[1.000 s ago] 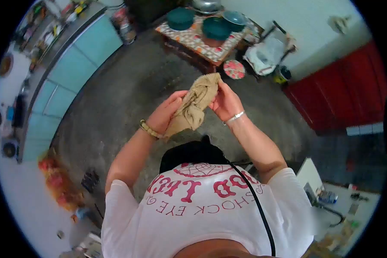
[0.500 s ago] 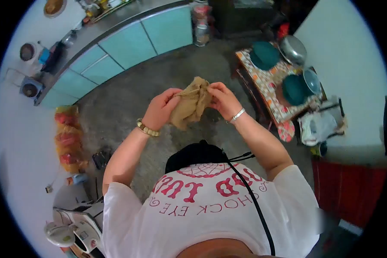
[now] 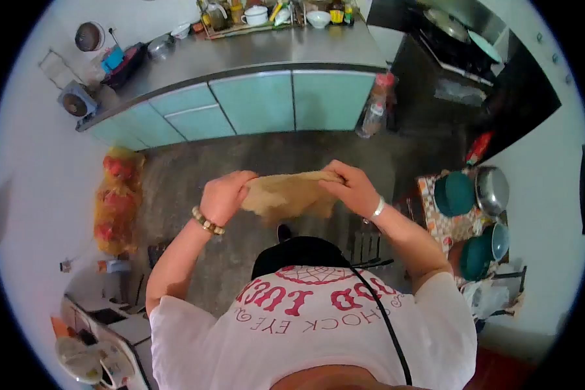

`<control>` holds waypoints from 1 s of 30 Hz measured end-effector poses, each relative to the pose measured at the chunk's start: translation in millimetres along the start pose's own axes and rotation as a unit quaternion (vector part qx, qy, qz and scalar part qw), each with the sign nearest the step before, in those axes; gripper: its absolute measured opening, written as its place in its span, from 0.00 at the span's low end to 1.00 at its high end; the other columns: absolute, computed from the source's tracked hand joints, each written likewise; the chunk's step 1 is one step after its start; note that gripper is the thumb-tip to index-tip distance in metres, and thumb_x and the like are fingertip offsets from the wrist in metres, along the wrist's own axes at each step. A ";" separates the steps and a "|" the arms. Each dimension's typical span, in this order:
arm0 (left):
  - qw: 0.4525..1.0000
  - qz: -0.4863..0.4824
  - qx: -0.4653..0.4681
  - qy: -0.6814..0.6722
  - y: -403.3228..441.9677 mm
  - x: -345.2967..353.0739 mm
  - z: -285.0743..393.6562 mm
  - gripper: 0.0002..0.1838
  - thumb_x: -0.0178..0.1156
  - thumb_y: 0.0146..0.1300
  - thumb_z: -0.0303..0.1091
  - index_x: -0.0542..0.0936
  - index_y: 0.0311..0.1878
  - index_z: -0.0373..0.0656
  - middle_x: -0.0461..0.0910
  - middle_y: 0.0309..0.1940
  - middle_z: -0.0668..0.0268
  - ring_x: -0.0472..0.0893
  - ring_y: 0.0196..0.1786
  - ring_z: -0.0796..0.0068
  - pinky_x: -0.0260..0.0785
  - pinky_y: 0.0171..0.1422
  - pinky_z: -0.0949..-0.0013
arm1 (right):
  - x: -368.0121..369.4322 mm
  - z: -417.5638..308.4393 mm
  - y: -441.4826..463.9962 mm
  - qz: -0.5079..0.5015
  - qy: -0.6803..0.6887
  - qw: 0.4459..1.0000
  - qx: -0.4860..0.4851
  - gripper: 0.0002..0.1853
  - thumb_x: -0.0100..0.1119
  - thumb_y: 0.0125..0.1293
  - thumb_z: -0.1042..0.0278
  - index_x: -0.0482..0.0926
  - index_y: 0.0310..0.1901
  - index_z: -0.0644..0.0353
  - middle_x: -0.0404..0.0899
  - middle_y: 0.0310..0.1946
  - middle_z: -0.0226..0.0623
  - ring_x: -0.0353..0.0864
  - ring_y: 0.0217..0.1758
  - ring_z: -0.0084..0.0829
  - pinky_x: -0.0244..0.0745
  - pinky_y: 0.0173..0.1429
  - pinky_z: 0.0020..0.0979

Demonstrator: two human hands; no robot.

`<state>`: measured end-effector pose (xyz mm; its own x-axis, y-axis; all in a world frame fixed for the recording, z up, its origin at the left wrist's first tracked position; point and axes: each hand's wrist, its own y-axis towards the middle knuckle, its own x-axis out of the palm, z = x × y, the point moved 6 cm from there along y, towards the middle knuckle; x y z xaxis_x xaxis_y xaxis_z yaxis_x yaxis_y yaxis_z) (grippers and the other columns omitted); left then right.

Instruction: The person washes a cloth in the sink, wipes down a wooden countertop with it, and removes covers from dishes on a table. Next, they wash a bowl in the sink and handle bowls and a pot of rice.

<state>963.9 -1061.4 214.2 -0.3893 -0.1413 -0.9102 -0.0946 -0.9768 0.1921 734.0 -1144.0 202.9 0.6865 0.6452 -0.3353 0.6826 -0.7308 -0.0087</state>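
Note:
A tan cloth [image 3: 291, 195] is stretched between my two hands, its upper edge nearly straight and its lower part hanging loose over the floor. My left hand [image 3: 227, 196], with a beaded bracelet at the wrist, is closed on the cloth's left end. At the right end, my right hand [image 3: 351, 187] pinches the upper corner between thumb and fingers; a pale band circles that wrist. The fingertips behind the cloth are partly hidden.
A steel counter [image 3: 253, 55] with teal cabinets runs ahead, holding bowls and bottles. A stove [image 3: 452, 49] stands at the far right. Green basins [image 3: 454, 194] sit on a patterned table to the right. Yellow bags [image 3: 117, 201] with red contents line the left wall.
The cloth was bunched between my hands and is now spread wide. My hands have moved apart. The view has turned toward the counter and stove.

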 end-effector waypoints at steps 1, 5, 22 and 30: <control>0.999 0.034 -0.013 0.007 3.7 -8.8 -24.1 0.14 0.54 0.54 0.27 0.77 0.45 0.50 0.80 0.37 0.63 0.79 0.38 0.59 0.72 0.40 0.63 | -3.7 -4.2 17.4 -0.001 -0.008 1.000 0.000 0.12 0.59 0.58 0.65 0.73 0.38 0.64 0.76 0.32 0.35 0.74 0.36 0.24 0.69 0.42 0.26; 0.998 0.033 -0.029 -0.035 34.1 -28.8 -89.9 0.13 0.55 0.54 0.26 0.79 0.44 0.49 0.80 0.36 0.62 0.79 0.37 0.58 0.72 0.40 0.64 | -12.8 -3.9 89.1 0.005 -0.058 0.998 0.017 0.12 0.52 0.63 0.63 0.74 0.41 0.64 0.78 0.32 0.40 0.77 0.35 0.31 0.70 0.42 0.29; 0.933 0.266 -0.184 -0.157 309.0 -128.6 -453.5 0.06 0.62 0.57 0.32 0.81 0.35 0.39 0.80 0.29 0.67 0.74 0.30 0.81 0.67 0.35 0.77 | -41.9 3.1 589.4 0.039 -0.084 0.983 -0.159 0.11 0.54 0.59 0.60 0.77 0.36 0.60 0.76 0.27 0.40 0.74 0.30 0.35 0.69 0.38 0.33; 0.985 0.061 -0.156 0.025 316.4 -39.0 -563.2 0.18 0.63 0.51 0.26 0.77 0.47 0.41 0.76 0.49 0.58 0.75 0.50 0.61 0.68 0.55 0.64 | 36.2 101.7 663.8 -0.115 -0.450 0.865 -0.192 0.17 0.60 0.53 0.63 0.74 0.46 0.51 0.74 0.42 0.39 0.72 0.48 0.43 0.68 0.52 0.44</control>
<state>1465.1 -1455.6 103.9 -0.3331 -0.2614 -0.9060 0.2404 -0.9526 0.1864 1186.4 -1628.5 89.2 0.1672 0.2027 -0.9649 0.9263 -0.3674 0.0833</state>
